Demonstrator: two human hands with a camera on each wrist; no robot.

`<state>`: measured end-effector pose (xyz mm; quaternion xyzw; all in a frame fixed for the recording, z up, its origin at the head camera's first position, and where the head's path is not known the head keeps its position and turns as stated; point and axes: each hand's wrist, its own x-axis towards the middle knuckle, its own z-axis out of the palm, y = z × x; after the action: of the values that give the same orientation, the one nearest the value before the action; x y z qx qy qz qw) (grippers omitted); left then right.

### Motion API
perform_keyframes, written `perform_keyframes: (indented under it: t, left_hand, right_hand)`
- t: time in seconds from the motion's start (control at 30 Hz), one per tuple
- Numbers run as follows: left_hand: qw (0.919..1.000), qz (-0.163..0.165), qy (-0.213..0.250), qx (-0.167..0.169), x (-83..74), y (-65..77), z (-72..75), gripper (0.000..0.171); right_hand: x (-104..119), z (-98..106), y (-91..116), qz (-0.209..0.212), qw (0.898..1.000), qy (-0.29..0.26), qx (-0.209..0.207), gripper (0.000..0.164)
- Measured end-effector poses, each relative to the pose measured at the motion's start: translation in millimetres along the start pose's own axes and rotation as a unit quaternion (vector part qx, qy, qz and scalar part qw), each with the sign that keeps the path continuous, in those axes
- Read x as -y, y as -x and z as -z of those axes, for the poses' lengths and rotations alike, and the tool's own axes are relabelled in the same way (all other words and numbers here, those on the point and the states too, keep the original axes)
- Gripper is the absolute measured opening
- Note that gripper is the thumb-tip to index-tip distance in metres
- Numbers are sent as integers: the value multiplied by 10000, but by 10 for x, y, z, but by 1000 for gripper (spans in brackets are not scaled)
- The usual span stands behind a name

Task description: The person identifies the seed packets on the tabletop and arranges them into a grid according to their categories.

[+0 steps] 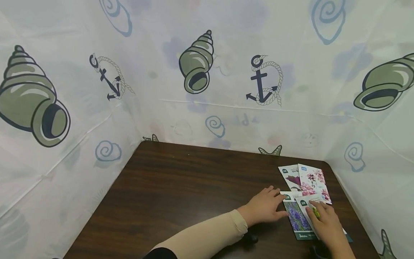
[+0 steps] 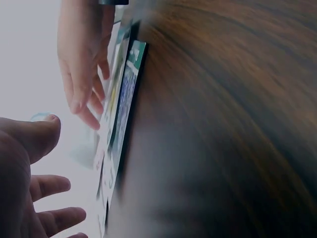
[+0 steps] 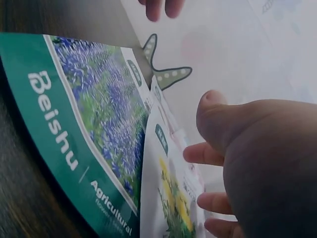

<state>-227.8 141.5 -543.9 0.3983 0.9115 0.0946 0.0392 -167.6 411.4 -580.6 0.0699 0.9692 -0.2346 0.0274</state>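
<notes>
Several flower seed packets lie overlapping at the right of the table. One has purple-blue flowers [image 1: 297,217] above a green "Beishu" band; a yellow-flower packet [image 3: 168,198] partly overlaps it. Behind them are a pink-blossom packet [image 1: 323,180] and one with a dark maroon flower [image 1: 292,178]. My left hand [image 1: 263,205], fingers spread, is at the left edge of the purple-flower packet, holding nothing. Over the yellow-flower packet is my right hand [image 1: 328,223], its fingers extended and apart, hiding much of that packet in the head view.
The dark wooden table [image 1: 181,187] extends to the left of the packets. A white cloth backdrop [image 1: 226,86] printed with shells and anchors rises behind the table and on both sides. A beige sleeve [image 1: 207,230] covers the left forearm.
</notes>
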Motion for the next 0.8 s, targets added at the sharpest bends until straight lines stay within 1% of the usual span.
perform_keyframes:
  t: [0.1, 0.2, 0.33, 0.43, 0.53, 0.63, 0.8]
  left_hand:
    - [9998, -130, 21, 171, -89, -67, -15, 67]
    - [9988, -333, 130, 343, -152, -127, -49, 66]
    - [9955, -693, 179, 625, -178, -183, -106, 62]
    - [9924, -873, 146, 850, -172, -197, -147, 60]
    - [9912, -905, 119, 954, -171, -191, -170, 57]
    - [9915, -853, 30, 982, -180, -185, -184, 56]
    - [9915, -734, -131, 1068, -188, -175, -205, 55]
  right_hand:
    - [-17, -5, 13, -82, 9999, -34, 58, 73]
    - [-32, -8, 26, -169, 9998, -38, 115, 71]
    - [-54, -33, 30, -95, 9999, -55, 5, 65]
    - [-64, -55, 24, -48, 10000, -69, -45, 63]
    - [-75, -62, 16, -50, 10000, -76, -7, 63]
    - [-83, -51, 13, -44, 9999, -98, 40, 63]
    - [-101, -51, 21, 45, 9999, -132, -22, 60]
